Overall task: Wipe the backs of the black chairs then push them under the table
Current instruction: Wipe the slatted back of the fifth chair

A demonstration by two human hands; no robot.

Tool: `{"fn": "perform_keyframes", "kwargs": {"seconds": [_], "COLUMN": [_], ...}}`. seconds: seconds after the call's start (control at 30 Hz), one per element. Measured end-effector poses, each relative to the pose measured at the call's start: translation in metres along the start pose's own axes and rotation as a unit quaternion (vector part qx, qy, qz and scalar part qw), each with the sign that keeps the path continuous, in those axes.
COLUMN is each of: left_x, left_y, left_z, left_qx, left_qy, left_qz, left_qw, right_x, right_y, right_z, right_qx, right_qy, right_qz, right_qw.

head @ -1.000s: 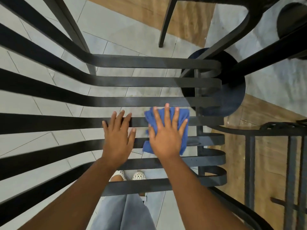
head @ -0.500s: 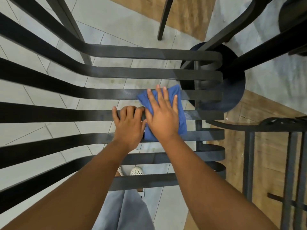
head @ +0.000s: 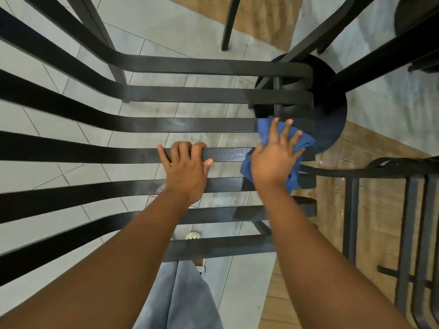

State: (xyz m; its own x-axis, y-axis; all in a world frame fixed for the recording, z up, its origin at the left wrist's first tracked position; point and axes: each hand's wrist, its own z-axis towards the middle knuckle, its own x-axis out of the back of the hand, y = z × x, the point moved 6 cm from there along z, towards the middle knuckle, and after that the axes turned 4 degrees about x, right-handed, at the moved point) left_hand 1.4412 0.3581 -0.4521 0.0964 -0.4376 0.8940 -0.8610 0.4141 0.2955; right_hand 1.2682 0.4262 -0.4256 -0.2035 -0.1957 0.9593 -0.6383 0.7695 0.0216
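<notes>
Head view: the left hand (head: pixel 185 169) has its fingers (head: pixel 187 148) curled over a slat (head: pixel 107 154) running left to right. Just right, the right hand (head: pixel 273 160) spreads wide, pressing the blue cloth (head: pixel 300 141) at the slats' right ends.

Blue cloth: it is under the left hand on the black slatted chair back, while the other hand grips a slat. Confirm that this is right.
Not quite. The head view shows the blue cloth under the right hand, pressed on the slats of the black slatted chair back near their right ends. It is the left hand that grips a slat, its fingers curled over the top.
</notes>
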Motion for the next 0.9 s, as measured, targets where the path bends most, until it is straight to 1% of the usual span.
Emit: {"fn": "perform_keyframes", "kwargs": {"seconds": [0.07,0.13,0.23,0.27,0.3,0.37,0.43,0.5,0.53,0.57,0.63,0.67,0.8,0.87,0.9], "left_x": [-0.002,-0.007,-0.007,-0.005,-0.002,0.003,0.005,0.007,0.008,0.01,0.016,0.022,0.045,0.053,0.055], "left_y": [0.009,0.021,0.02,0.016,0.011,0.002,-0.004,-0.013,-0.019,-0.026,-0.038,-0.045,-0.073,-0.086,-0.09], "left_z": [-0.003,-0.004,-0.002,-0.002,-0.002,-0.008,-0.019,-0.031,-0.035,-0.04,-0.047,-0.049,-0.053,-0.054,-0.055], "left_qx": [0.03,0.029,0.01,0.004,0.001,-0.003,-0.017,-0.019,-0.014,-0.005,0.007,0.009,0.036,0.078,0.093], "left_qy": [-0.025,-0.059,-0.069,-0.065,-0.057,-0.043,-0.039,-0.04,-0.042,-0.045,-0.04,-0.027,0.058,0.082,0.087], "left_qz": [-0.013,-0.022,-0.018,-0.012,-0.013,-0.033,-0.051,-0.056,-0.052,-0.044,-0.052,-0.077,-0.177,-0.211,-0.222], "left_qw": [0.999,0.998,0.997,0.998,0.998,0.999,0.998,0.997,0.998,0.998,0.998,0.997,0.982,0.971,0.967], "right_x": [-0.009,-0.014,-0.013,-0.014,-0.013,-0.012,-0.015,-0.018,-0.019,-0.02,-0.026,-0.031,-0.052,-0.058,-0.06], "right_y": [-0.028,-0.042,-0.031,-0.018,-0.002,0.034,0.056,0.053,0.046,0.033,-0.001,-0.02,-0.096,-0.135,-0.15], "right_z": [-0.026,-0.05,-0.054,-0.052,-0.049,-0.049,-0.063,-0.076,-0.082,-0.086,-0.099,-0.106,-0.138,-0.15,-0.155], "right_qx": [0.077,0.141,0.216,0.225,0.217,0.171,0.138,0.12,0.122,0.145,0.214,0.235,0.218,0.242,0.267], "right_qy": [-0.03,-0.058,-0.102,-0.123,-0.143,-0.178,-0.176,-0.16,-0.141,-0.122,-0.087,-0.096,-0.132,-0.148,-0.159], "right_qz": [-0.016,-0.023,-0.039,-0.04,-0.038,-0.053,-0.064,-0.041,-0.034,-0.038,-0.062,-0.063,-0.006,0.015,0.004], "right_qw": [0.996,0.988,0.97,0.966,0.965,0.968,0.973,0.979,0.982,0.981,0.971,0.965,0.967,0.959,0.951]}}
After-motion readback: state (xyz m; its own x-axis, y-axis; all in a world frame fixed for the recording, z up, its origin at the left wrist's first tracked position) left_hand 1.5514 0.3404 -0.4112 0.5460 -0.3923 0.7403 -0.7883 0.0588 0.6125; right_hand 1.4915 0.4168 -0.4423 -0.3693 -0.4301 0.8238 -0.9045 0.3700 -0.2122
